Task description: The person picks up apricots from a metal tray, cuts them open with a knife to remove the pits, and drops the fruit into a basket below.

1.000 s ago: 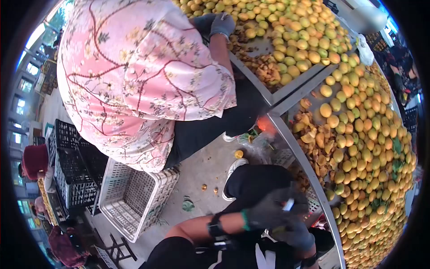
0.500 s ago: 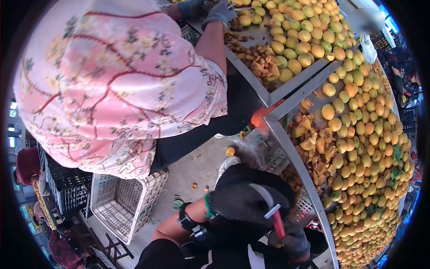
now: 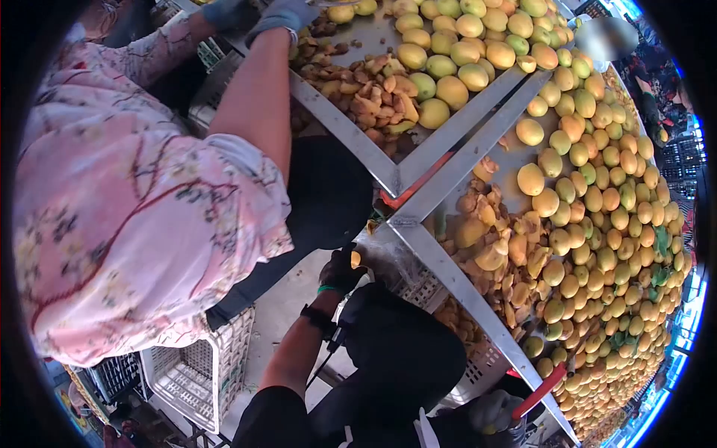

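Observation:
My left hand [image 3: 340,272], in a dark glove, reaches down low beside the tray corner. Its fingers are closed around a yellow-orange apricot [image 3: 355,259], part of which shows at their edge. My right hand [image 3: 494,411], in a grey glove, grips the red handle of a knife [image 3: 541,390] close to the metal tray rim [image 3: 478,321]. The knife's end points up toward the fruit, and its blade is hard to make out there. Many apricots [image 3: 597,246] are heaped on the tray, with opened apricot pieces [image 3: 497,246] along its near side.
At left, a person in a pink floral top [image 3: 149,216] works with gloved hands [image 3: 280,16] at a neighbouring tray of apricots [image 3: 448,56]. A white plastic crate [image 3: 224,373] stands on the floor. Another perforated crate [image 3: 478,377] sits under my tray's edge.
My left hand has moved from near the knife blade down and forward to the apricot by the floor. The knife in my right hand has swung toward the tray. The view has shifted.

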Demonstrator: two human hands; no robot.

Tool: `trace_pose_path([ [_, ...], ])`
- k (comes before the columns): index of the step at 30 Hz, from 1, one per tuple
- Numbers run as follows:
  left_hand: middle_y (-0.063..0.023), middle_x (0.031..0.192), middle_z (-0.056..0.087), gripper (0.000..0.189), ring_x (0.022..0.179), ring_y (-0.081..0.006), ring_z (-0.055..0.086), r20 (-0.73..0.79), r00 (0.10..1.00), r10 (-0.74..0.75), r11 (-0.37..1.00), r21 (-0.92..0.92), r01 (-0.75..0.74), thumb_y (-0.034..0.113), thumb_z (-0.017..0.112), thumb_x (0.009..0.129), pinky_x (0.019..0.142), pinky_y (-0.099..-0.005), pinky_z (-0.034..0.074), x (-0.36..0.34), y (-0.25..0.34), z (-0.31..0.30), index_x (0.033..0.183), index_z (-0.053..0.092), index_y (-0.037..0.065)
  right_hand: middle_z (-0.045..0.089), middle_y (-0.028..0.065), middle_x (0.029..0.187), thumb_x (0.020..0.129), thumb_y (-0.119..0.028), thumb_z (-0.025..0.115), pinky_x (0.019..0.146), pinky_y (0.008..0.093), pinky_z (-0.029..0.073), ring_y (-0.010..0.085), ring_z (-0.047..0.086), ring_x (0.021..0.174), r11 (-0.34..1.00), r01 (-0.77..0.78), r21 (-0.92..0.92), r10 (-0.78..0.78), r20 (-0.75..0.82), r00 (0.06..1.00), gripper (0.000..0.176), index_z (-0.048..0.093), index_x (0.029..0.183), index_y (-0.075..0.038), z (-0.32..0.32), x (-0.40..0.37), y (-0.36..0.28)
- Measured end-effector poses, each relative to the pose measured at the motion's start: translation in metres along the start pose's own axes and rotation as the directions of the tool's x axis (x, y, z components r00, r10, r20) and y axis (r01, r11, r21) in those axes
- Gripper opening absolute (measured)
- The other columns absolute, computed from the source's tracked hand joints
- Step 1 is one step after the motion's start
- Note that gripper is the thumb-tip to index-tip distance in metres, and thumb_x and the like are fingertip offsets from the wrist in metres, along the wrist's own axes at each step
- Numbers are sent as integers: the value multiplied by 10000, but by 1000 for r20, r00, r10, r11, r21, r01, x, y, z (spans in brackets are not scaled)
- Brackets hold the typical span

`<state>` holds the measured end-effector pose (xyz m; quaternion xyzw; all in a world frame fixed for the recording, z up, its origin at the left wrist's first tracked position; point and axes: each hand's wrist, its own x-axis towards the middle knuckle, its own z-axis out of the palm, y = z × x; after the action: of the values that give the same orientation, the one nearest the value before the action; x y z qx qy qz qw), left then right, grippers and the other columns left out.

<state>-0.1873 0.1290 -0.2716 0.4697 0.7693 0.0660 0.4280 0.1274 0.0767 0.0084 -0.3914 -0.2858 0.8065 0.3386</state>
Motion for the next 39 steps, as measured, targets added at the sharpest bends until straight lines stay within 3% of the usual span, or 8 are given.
trace_pose_path([
  [7,-167,1296,554,700,1186,-341,535,112,992,-58,983,177,37,547,635,789,935,-428,471,37,-17,14,1330,496,125,603,129,750,853,-318,659,562,369,462,262,581,654,999,-3,32,4,-14,1000,347,656,764,16,-19,22,3],
  [10,-135,1358,530,630,1237,-297,515,26,995,99,978,181,-102,509,583,838,964,-394,456,77,-100,112,1314,532,98,602,128,752,856,-326,659,559,373,463,262,582,654,999,-4,50,5,-20,1000,352,658,764,14,-26,27,4],
  [11,-124,1374,522,571,1223,-271,529,134,990,-47,966,259,11,446,516,893,973,-362,451,59,-60,82,1340,514,91,602,128,752,857,-329,659,558,374,463,262,582,654,999,-6,54,7,-23,1000,354,659,765,13,-27,27,5],
  [14,-182,1236,593,667,1097,-369,581,-179,980,84,996,-21,-89,451,693,738,895,-469,485,76,-85,123,1308,495,167,602,127,754,861,-337,659,555,377,465,263,582,654,998,-9,64,11,-27,1000,360,661,766,11,-33,30,6],
  [27,-56,926,558,373,835,-207,539,69,994,83,928,-369,-52,358,689,784,680,-366,433,41,18,-24,987,520,96,599,122,762,875,-370,659,541,391,470,264,583,655,982,110,153,-107,-33,994,386,670,769,1,-30,8,8],
  [29,-37,878,552,340,794,-182,533,106,986,125,911,-407,-71,344,689,792,647,-350,425,-36,-29,-55,938,523,85,598,122,763,877,-375,658,539,394,470,264,584,655,972,168,163,-162,-46,986,390,671,770,-1,-25,-8,5],
  [34,11,759,539,294,693,-119,517,221,932,286,864,-481,-151,308,687,809,564,-310,406,-68,38,-130,815,533,58,598,124,758,881,-389,654,550,392,473,274,591,656,941,314,123,-300,-119,947,400,677,772,-5,5,-45,-16],
  [39,-69,942,520,260,765,-151,518,278,855,438,593,-804,-43,161,757,742,664,-270,433,-193,168,-208,811,546,26,602,135,741,875,-399,654,588,383,478,295,609,672,930,360,73,-346,-157,925,405,686,779,-6,12,-88,-16],
])
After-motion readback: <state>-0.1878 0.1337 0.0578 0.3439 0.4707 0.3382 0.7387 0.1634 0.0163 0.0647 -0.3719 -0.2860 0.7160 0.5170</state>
